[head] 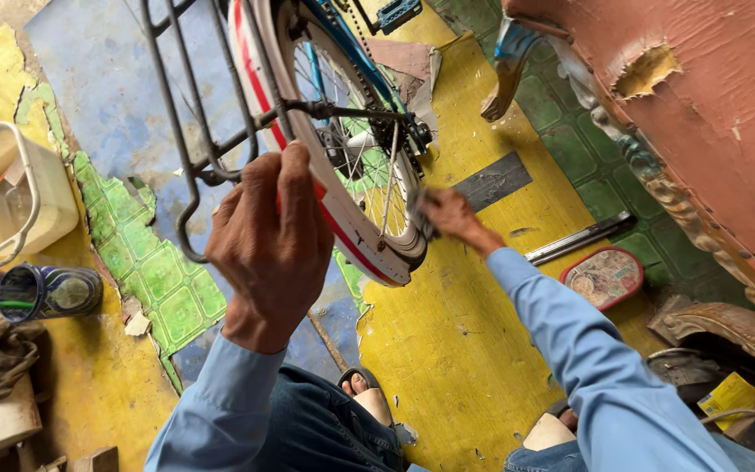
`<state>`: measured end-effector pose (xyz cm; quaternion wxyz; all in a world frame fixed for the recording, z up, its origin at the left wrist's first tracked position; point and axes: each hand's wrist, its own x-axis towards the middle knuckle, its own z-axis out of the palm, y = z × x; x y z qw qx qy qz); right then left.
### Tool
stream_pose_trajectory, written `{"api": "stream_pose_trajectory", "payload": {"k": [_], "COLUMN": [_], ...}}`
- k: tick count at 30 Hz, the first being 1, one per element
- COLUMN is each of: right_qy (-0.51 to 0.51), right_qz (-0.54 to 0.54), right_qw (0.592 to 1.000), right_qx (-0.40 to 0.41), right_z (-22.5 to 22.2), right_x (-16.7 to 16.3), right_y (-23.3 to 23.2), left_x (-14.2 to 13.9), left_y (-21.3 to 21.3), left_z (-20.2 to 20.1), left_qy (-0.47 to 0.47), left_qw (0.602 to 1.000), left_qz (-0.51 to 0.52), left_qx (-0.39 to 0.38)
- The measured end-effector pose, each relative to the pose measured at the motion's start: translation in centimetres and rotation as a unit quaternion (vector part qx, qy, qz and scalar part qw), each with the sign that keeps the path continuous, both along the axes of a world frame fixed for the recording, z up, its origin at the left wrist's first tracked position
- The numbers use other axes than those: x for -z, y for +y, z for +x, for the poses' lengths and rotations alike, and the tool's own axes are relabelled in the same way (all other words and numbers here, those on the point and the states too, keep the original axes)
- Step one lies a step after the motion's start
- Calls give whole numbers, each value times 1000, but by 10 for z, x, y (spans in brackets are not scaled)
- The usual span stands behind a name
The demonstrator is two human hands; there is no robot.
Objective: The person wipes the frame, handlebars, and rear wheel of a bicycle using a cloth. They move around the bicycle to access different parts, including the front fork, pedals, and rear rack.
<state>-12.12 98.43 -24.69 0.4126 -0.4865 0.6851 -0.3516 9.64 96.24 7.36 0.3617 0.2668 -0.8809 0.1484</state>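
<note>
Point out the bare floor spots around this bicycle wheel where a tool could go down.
Free: the yellow floor between the wheel and the red tin, and the blue floor between the white tub and the rack. Crowded: the left edge by the can.
</note>
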Motion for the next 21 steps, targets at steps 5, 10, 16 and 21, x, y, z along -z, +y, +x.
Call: {"api": "stream_pose_trajectory", "payload": {"k": [5, 10, 16, 21], "right_qy": [171, -71, -18, 29], "right_qz": [-149, -59, -174, -213], "right_qw": [974, 989, 982, 977], "right_qx": [-4, 111, 73, -13], "right_z": [-4, 26, 48, 40], "right_x": [-21, -26, -26, -28], "right_y": [-5, -6, -7, -11], "left_x": [1, 0, 0, -2], "left_y": [1, 0, 2, 1], "left_z": [1, 1, -1, -3], "left_qy": [10, 10, 7, 10], "left_qw": [1000, 1000, 1000, 1000], "left_qz": [20, 6, -6, -13], "left_qx": [3, 7, -9, -9]}}
